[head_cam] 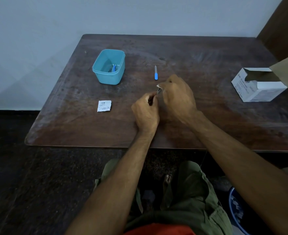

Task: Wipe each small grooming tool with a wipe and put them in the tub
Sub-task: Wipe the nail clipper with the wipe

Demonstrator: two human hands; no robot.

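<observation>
Tub (108,67) at upper left on table (207,119), tools inside. File (156,73) right of it. Packet (104,106) lower left; box (258,85) far right.

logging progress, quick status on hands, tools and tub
Left hand pinches a thin metal tool; right hand rubs it with a wipe. Blue-handled file waits on table. Tub holds tools already. Nothing blocking.

Setting: I am looking into a plain, dim room, most likely in a home.
Walls: bare pale wall (38,39), unadorned.
Furniture: one worn dark wooden table (207,53) pushed against it.
Floor: dark speckled floor (29,184); a bare foot (166,181) rests there.
Supplies: an opened box of swabs (257,89); a blue basin (238,216) sits below.
</observation>
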